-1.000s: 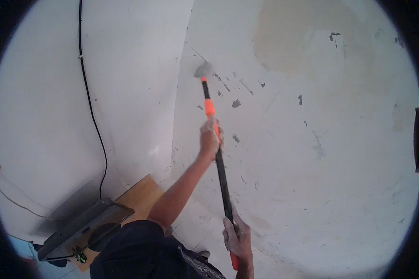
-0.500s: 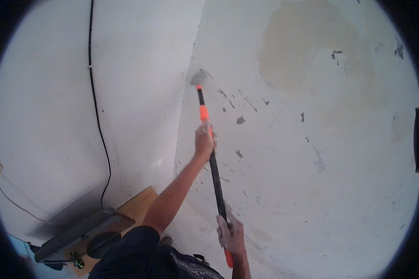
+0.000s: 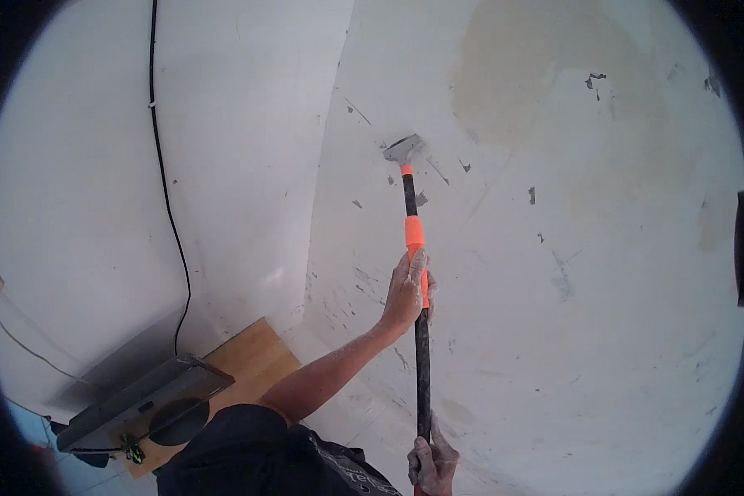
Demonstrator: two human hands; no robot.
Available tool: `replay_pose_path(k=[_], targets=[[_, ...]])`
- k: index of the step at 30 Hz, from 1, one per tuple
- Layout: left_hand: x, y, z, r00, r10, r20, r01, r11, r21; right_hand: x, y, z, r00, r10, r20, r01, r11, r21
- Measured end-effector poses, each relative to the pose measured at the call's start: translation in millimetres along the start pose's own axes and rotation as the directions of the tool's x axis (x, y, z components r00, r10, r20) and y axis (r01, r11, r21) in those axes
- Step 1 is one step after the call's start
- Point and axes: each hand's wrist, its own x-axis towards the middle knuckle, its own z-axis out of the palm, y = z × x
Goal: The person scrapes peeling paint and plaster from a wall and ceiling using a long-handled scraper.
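The long scraper (image 3: 423, 339) is black and orange with a grey head (image 3: 403, 150); the right wall (image 3: 620, 331) is white, patched beige, flecked grey; the left cable (image 3: 165, 182) is black.

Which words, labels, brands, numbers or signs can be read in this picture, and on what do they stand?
Dark shirt: pale lettering, too creased and blurred to read.
Long-handled scraper: no readable text.
Right-hand wall: scratches and patches, no visible writing.

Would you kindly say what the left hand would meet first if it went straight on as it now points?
Sliding up the pole, the left hand would probably first meet the orange collar, before the grey scraper head; depth to the wall is unclear.
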Motion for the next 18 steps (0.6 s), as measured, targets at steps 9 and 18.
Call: replay_pose_path(k=[9, 18], targets=[[3.1, -15.0, 9.9, 0.998, 0.043, -0.042, -0.042, 0.999, 0.035, 26.4, 30.0, -26.8, 0.984, -0.180, 0.005, 0.179, 0.978, -0.110], [42.2, 14.4, -2.4, 0.970, 0.184, -0.156, -0.178, 0.983, 0.052, 56.0, 4.2, -12.6, 0.994, -0.104, 0.033, 0.109, 0.973, -0.203]])
